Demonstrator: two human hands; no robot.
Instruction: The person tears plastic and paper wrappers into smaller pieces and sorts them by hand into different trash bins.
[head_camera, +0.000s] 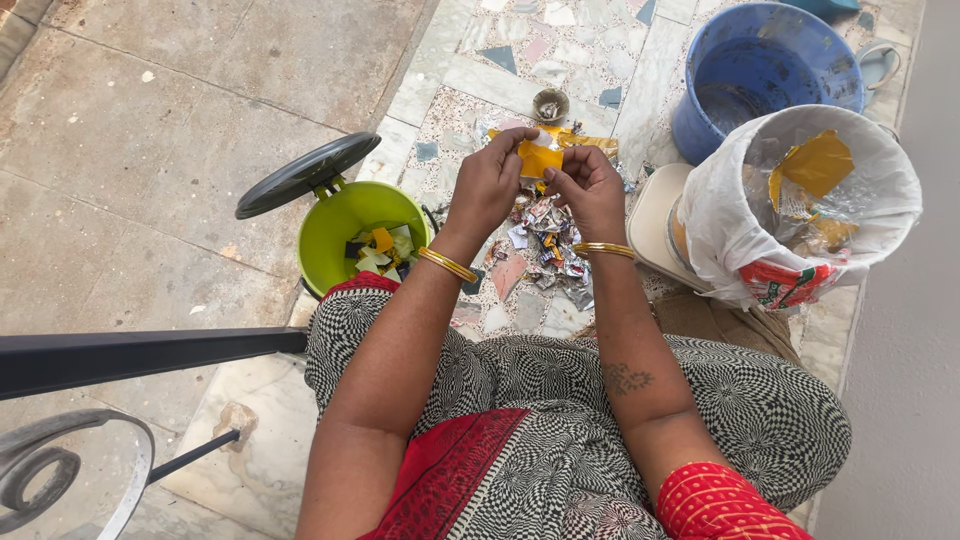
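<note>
Left hand and right hand both pinching 1 yellow foil wrapper scrap (over the shredded foil pile); best torn in small, even pulls.

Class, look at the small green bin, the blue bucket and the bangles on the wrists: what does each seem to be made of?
Green bin: probably plastic, with an even bright colour and a smooth moulded rim. Blue bucket: likely plastic too, with a uniform colour and a slightly scuffed inside. Bangles: seemingly gold-coloured metal, thin and shiny, though the exact metal cannot be told.
</note>
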